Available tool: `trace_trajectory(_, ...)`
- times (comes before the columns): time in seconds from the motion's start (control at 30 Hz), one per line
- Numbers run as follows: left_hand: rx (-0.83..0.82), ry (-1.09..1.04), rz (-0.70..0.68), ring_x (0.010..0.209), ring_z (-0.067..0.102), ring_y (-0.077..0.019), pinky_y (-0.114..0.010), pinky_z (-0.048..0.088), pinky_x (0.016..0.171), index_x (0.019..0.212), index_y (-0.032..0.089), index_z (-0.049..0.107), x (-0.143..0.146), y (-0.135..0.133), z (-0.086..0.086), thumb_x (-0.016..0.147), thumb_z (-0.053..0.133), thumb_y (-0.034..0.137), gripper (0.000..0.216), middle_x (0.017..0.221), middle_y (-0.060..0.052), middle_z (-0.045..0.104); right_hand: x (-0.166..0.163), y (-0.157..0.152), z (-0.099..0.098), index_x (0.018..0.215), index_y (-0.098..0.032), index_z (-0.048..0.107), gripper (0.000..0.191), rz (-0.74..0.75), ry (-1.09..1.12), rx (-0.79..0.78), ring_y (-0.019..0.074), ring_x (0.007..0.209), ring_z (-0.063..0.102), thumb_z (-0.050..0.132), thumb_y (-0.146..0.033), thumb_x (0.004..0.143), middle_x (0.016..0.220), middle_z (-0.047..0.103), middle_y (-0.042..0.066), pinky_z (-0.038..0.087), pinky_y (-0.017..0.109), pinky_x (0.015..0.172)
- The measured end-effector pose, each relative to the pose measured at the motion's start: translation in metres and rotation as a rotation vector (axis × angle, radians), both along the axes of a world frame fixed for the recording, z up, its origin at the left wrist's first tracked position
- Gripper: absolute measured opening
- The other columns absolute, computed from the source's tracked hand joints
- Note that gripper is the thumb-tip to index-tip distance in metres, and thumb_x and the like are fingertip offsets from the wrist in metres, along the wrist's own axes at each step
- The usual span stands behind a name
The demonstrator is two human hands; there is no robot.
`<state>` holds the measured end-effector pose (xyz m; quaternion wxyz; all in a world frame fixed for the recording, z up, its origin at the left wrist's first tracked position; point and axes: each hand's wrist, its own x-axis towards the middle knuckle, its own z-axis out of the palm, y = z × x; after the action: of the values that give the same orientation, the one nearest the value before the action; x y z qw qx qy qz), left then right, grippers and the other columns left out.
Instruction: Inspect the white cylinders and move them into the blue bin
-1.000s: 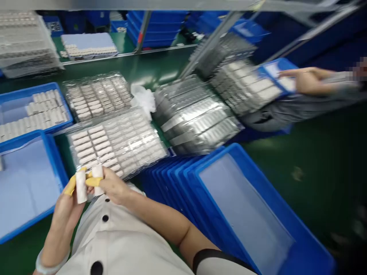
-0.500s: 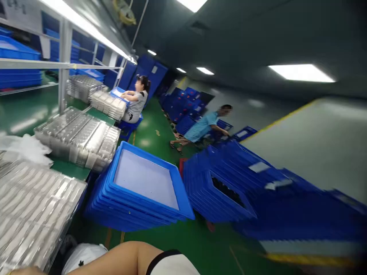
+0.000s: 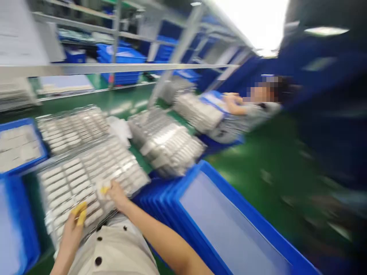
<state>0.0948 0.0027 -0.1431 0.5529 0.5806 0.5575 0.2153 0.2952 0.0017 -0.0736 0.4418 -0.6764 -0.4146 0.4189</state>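
Note:
A clear plastic tray (image 3: pixel 94 168) filled with rows of pale, narrow pieces lies in front of me on the green bench. Over its near left part is my left hand (image 3: pixel 73 223), with yellow covers on fingertips that are bent and a little apart; I see nothing between them. My right hand (image 3: pixel 117 195) rests over the middle of the same tray, its fingers drawn together around a yellow-covered tip. Blur hides whatever they may grip. Behind lies a second tray of pale pieces (image 3: pixel 74 128).
On the left is a blue bin (image 3: pixel 43 147) of pale pieces, with another blue bin (image 3: pixel 30 229) nearer. Stacked blue trays (image 3: pixel 189 183) stand at my right. Beyond are clear trays (image 3: pixel 172 141) and a seated person (image 3: pixel 237 114). A metal rail (image 3: pixel 129 68) crosses above the bench.
My view has swung left toward the bench, bringing both hands and the filled tray into sight. The walking person and the blue stacks along the wall have left the picture.

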Motion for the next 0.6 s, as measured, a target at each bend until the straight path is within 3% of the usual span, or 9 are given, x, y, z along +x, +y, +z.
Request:
trace_trajectory(0.17, -0.044, -0.053, 0.246, 0.099, 0.065, -0.0284, -0.045, 0.05, 0.091, 0.101, 0.016, 0.068, -0.002, -0.018, 0.036, 0.073, 0.058, 0.049, 0.045, 0.107, -0.013, 0.07, 0.027, 0.081, -0.029, 0.118, -0.016, 0.057, 0.032, 0.295, -0.354, -0.031, 0.0206, 0.102, 0.061, 0.056, -0.035, 0.092, 0.119, 0.059, 0.008, 0.053, 0.041, 0.086)
trace_trajectory(0.37, -0.092, -0.084, 0.48, 0.098, 0.065, -0.0253, -0.041, 0.05, 0.091, 0.104, 0.016, 0.069, -0.033, -0.044, 0.048, 0.074, 0.058, 0.046, 0.044, 0.109, -0.012, 0.069, 0.036, 0.163, -0.035, 0.121, -0.016, 0.055, 0.035, 0.527, -0.805, 0.017, 0.0216, 0.104, 0.06, 0.057, -0.034, 0.091, 0.122, 0.058, 0.01, 0.052, 0.043, 0.087)
trace_trajectory(0.6, -0.11, -0.066, 0.68, 0.082, 0.067, -0.0226, -0.039, 0.054, 0.079, 0.103, 0.013, 0.067, -0.074, -0.051, 0.046, 0.071, 0.059, 0.043, 0.045, 0.096, -0.013, 0.072, 0.036, 0.188, -0.052, 0.113, -0.016, 0.06, 0.026, 0.721, -1.092, 0.034, 0.0196, 0.103, 0.06, 0.055, -0.032, 0.092, 0.118, 0.06, 0.009, 0.051, 0.041, 0.089)
